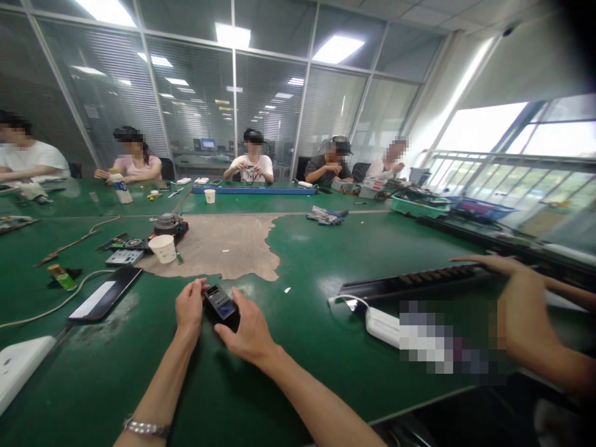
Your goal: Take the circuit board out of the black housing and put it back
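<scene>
A small black handheld device point(224, 306) with a grey face, little keys and a bluish screen is held up just over the green table point(298, 397). My right hand point(251, 326) grips its right side, thumb at the lower edge and fingers at the upper edge. Against its left edge, my left hand point(190, 304) is closed, fingertips near the top corner; the exact contact on the far side is hidden. To the left lie a black phone-like slab point(106, 295) with a white patch and a small green bottle point(63, 277).
A brown sheet point(223, 242) lies ahead, with a paper cup point(162, 248) and electronic parts at its left. A white power strip point(23, 366) sits near left. At right are a black bar point(405, 282), a white adapter point(384, 326) and a co-worker's arm point(531, 310). Several people sit opposite.
</scene>
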The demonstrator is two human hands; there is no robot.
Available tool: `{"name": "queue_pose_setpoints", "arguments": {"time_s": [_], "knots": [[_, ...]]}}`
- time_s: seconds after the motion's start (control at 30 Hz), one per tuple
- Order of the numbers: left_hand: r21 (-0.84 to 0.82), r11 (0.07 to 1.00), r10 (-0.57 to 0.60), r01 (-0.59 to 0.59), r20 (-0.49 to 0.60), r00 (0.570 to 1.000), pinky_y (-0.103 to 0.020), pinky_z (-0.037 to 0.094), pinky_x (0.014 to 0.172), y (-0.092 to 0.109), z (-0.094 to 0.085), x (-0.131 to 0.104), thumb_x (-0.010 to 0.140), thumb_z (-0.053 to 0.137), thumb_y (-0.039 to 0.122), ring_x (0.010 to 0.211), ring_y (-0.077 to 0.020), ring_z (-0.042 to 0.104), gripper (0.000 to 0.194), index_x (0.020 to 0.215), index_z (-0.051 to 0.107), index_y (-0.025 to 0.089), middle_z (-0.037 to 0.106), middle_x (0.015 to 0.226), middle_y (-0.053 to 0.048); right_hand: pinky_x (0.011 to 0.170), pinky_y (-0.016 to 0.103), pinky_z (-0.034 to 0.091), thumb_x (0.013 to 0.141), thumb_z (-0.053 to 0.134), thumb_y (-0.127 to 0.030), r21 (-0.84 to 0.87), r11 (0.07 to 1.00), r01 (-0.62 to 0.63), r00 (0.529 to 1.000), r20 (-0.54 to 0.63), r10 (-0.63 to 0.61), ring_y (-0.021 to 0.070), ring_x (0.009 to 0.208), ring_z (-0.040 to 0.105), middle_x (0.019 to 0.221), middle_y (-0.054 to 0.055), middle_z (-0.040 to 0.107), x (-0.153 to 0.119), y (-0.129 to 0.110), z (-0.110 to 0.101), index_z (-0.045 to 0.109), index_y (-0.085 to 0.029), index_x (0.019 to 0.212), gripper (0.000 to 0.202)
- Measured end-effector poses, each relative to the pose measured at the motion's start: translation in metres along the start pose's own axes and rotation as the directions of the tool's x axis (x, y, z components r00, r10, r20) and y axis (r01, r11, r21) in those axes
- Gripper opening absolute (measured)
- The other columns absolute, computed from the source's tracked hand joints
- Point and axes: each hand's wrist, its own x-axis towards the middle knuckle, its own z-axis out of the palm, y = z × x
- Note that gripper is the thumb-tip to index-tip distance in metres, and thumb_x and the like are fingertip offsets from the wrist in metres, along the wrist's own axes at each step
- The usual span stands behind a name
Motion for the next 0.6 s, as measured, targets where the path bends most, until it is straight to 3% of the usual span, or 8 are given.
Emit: {"name": "queue_pose_setpoints", "arguments": {"time_s": [0.17, 0.47, 0.6], "knots": [[0.092, 0.994, 0.056, -0.053, -0.026, 0.998, -0.035, 0.050, 0.068, 0.002, 0.002, -0.004, 0.078, 0.054, 0.055, 0.074, -0.0248, 0.066, 0.043, 0.090, 0.073, 0.019, 0.073, 0.079, -0.008, 0.096, 0.044, 0.049, 0.074, 0.068, -0.031, 0.016, 0.999, -0.042, 0.999, -0.029, 0.043, 0.0297, 0.107, 0.060, 0.118, 0.015, 0.063, 0.000, 0.006, 0.006, 0.040, -0.013, 0.141, 0.075], [0.102, 0.994, 0.053, -0.048, -0.048, 0.997, -0.031, 0.048, 0.062, 0.004, -0.004, 0.002, 0.081, 0.050, 0.057, 0.068, -0.0211, 0.064, 0.049, 0.097, 0.071, 0.017, 0.072, 0.079, -0.008, 0.103, 0.048, 0.043, 0.072, 0.074, -0.034, 0.054, 0.998, 0.022, 0.999, -0.050, -0.020, 0.0321, 0.118, 0.052, 0.131, 0.017, 0.054, -0.005, 0.003, 0.007, 0.026, -0.013, 0.149, 0.092], [0.181, 0.981, 0.086, -0.072, -0.069, 0.994, -0.028, 0.044, 0.056, 0.005, -0.013, 0.003, 0.082, 0.046, 0.060, 0.063, -0.0185, 0.060, 0.050, 0.095, 0.071, 0.018, 0.071, 0.078, -0.007, 0.102, 0.048, 0.044, 0.076, 0.071, -0.033, 0.052, 0.999, 0.010, 0.999, -0.054, -0.007, 0.0312, 0.114, 0.054, 0.127, 0.016, 0.058, -0.004, 0.002, 0.007, 0.027, -0.013, 0.148, 0.087]]}}
